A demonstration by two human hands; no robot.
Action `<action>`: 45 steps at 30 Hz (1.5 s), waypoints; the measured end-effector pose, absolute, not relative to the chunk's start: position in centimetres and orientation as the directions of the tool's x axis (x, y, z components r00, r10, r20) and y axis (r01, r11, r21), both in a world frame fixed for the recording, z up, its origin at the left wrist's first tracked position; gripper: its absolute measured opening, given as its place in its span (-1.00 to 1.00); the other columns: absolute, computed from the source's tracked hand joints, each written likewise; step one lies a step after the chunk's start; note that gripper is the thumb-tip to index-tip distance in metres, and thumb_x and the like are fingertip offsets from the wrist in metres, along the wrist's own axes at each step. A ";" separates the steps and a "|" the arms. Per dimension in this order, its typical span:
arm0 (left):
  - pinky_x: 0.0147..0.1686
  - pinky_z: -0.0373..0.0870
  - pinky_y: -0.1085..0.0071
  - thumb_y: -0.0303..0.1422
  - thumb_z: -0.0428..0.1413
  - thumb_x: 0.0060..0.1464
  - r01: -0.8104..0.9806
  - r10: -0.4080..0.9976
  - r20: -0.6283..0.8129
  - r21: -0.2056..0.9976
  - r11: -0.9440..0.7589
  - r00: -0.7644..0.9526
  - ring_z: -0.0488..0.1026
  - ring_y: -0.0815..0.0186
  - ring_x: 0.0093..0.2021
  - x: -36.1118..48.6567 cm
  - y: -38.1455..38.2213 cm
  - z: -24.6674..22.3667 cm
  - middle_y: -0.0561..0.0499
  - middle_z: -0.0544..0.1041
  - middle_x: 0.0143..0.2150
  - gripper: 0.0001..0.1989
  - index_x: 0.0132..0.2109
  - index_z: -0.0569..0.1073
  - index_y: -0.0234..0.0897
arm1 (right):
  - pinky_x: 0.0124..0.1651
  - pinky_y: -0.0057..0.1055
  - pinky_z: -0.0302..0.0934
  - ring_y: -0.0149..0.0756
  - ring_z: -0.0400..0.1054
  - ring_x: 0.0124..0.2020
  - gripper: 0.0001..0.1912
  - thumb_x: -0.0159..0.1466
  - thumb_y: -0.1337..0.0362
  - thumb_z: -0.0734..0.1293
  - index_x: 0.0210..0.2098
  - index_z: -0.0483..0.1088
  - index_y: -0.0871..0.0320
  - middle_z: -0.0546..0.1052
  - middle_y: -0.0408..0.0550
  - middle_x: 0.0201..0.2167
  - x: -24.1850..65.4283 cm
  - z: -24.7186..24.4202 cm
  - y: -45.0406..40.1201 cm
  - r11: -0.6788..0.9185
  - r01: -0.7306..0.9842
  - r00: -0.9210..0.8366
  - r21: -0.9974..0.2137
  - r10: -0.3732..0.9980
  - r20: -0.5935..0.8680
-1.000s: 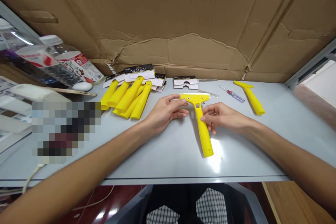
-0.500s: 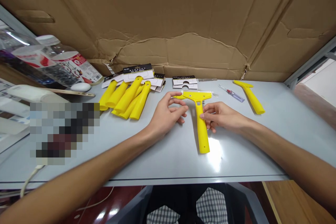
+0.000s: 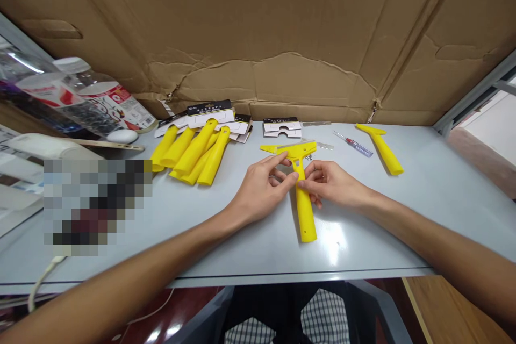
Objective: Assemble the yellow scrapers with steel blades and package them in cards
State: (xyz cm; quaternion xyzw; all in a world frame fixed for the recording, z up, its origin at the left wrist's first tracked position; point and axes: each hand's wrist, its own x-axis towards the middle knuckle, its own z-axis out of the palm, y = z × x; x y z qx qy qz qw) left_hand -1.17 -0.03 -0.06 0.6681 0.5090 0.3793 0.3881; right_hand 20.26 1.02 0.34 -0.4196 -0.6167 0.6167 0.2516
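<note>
A yellow scraper (image 3: 305, 209) is held between my two hands above the table's middle, its wide head away from me and its handle toward me. My left hand (image 3: 264, 185) is closed on the head and neck, index finger on the head and thumb at the top of the handle. My right hand (image 3: 332, 183) pinches the upper handle from the right. A flat yellow piece (image 3: 268, 149) sticks out left of the head; whether it is joined cannot be made out. Small metal screws (image 3: 308, 157) lie just behind, near a thin metal blade (image 3: 324, 146).
Several yellow scrapers with black-and-white cards (image 3: 197, 158) are piled on the left. Folded cards (image 3: 282, 128), a screwdriver (image 3: 353, 144) and another yellow scraper (image 3: 385, 150) lie toward the back. Plastic bottles (image 3: 116, 99) lean at left; a cardboard wall (image 3: 258, 27) stands behind.
The scraper has shifted slightly left and toward me, and its head has tilted. My left hand has moved right, from the head's left end onto its neck.
</note>
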 end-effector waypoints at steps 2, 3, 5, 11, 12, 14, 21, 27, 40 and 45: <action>-0.23 0.67 0.22 -0.25 0.29 0.22 0.362 0.980 0.073 0.922 -0.138 0.188 0.66 0.23 -0.26 -0.9 -0.3 0.1 -0.28 0.59 0.19 -0.38 0.36 0.49 -0.41 | -0.46 -0.41 0.30 -0.39 0.43 -0.57 -0.54 0.25 -0.04 0.60 -0.28 0.36 0.10 0.59 -0.15 -0.50 20.0 0.2 0.9 -0.099 0.215 -0.492 -0.972 0.849 -0.195; -0.22 0.67 0.21 -0.26 0.30 0.21 0.337 0.982 0.052 0.935 -0.112 0.184 0.66 0.25 -0.29 -0.8 -0.4 0.1 -0.28 0.59 0.19 -0.37 0.37 0.49 -0.39 | -0.46 -0.41 0.30 -0.39 0.42 -0.57 -0.54 0.24 -0.04 0.61 -0.28 0.36 0.10 0.59 -0.16 -0.50 19.9 0.2 0.9 -0.091 0.215 -0.474 -0.972 0.861 -0.186; -0.21 0.67 0.22 -0.27 0.33 0.19 0.282 0.985 0.023 0.957 -0.072 0.174 0.66 0.26 -0.31 -0.5 -0.6 0.2 -0.26 0.59 0.20 -0.34 0.39 0.48 -0.34 | -0.47 -0.41 0.29 -0.40 0.42 -0.58 -0.53 0.22 -0.03 0.62 -0.28 0.35 0.10 0.58 -0.18 -0.50 19.7 0.1 0.8 -0.084 0.209 -0.443 -0.974 0.880 -0.171; -0.22 0.65 0.28 -0.31 0.34 0.18 0.242 0.988 0.051 0.966 -0.085 0.144 0.64 0.31 -0.33 -0.6 -0.6 0.1 -0.23 0.62 0.15 -0.35 0.38 0.50 -0.33 | -0.46 -0.39 0.30 -0.40 0.41 -0.59 -0.54 0.21 -0.01 0.63 -0.28 0.37 0.11 0.58 -0.18 -0.50 19.7 0.4 0.6 -0.093 0.197 -0.417 -0.976 0.893 -0.169; -0.22 0.65 0.29 -0.31 0.34 0.18 0.245 0.989 0.058 0.965 -0.091 0.139 0.64 0.31 -0.34 -0.6 -0.6 0.1 -0.23 0.62 0.15 -0.36 0.38 0.51 -0.34 | -0.46 -0.39 0.30 -0.39 0.41 -0.59 -0.54 0.21 -0.01 0.63 -0.28 0.37 0.11 0.58 -0.18 -0.50 19.7 0.5 0.6 -0.095 0.193 -0.417 -0.977 0.893 -0.169; -0.24 0.64 0.30 -0.32 0.35 0.16 0.247 0.989 0.063 0.964 -0.094 0.130 0.62 0.32 -0.35 -0.7 -0.5 0.1 -0.23 0.63 0.14 -0.37 0.36 0.53 -0.34 | -0.45 -0.39 0.30 -0.39 0.41 -0.59 -0.54 0.21 -0.02 0.63 -0.28 0.38 0.11 0.58 -0.18 -0.51 19.7 0.6 0.6 -0.097 0.190 -0.416 -0.977 0.893 -0.170; -0.17 0.65 0.23 -0.37 0.37 0.12 0.192 0.992 0.020 0.980 -0.044 0.125 0.65 0.27 -0.30 -0.3 -0.3 0.4 -0.25 0.62 0.16 -0.32 0.38 0.51 -0.34 | -0.45 -0.38 0.31 -0.38 0.42 -0.59 -0.58 0.23 0.03 0.62 -0.28 0.37 0.10 0.59 -0.18 -0.49 19.5 0.5 0.6 -0.092 0.186 -0.400 -0.978 0.902 -0.161; -0.05 0.62 0.17 -0.32 0.49 -0.03 0.036 0.996 -0.034 0.999 0.031 0.087 0.67 0.12 -0.11 0.7 0.0 0.3 -0.27 0.60 0.18 -0.19 0.38 0.51 -0.33 | -0.44 -0.35 0.33 -0.34 0.44 -0.51 -0.64 0.23 0.11 0.58 -0.24 0.35 0.08 0.56 -0.20 -0.45 19.0 -0.1 0.2 -0.026 0.199 -0.325 -0.980 0.941 -0.091; -0.20 0.44 0.36 -0.45 0.39 -0.15 -0.292 0.979 -0.113 0.943 0.158 0.167 0.57 0.21 -0.20 1.1 -0.1 0.5 -0.01 0.62 -0.28 -0.69 -0.18 0.60 -0.32 | -0.32 -0.27 0.40 -0.30 0.45 -0.42 -0.62 0.18 0.10 0.59 -0.20 0.40 0.08 0.56 -0.16 -0.43 17.8 -0.5 -0.9 0.155 0.272 -0.251 -0.950 0.964 0.085; -0.25 0.47 0.41 -0.54 0.31 -0.25 -0.364 0.971 -0.200 0.901 0.236 0.133 0.54 0.29 -0.29 1.6 -0.3 0.8 0.03 0.59 -0.34 -0.76 -0.33 0.54 -0.32 | -0.19 -0.21 0.46 -0.26 0.51 -0.34 -0.65 0.25 0.13 0.55 -0.06 0.46 0.08 0.60 -0.14 -0.36 17.2 -0.5 -1.4 0.221 0.287 -0.290 -0.932 0.947 0.135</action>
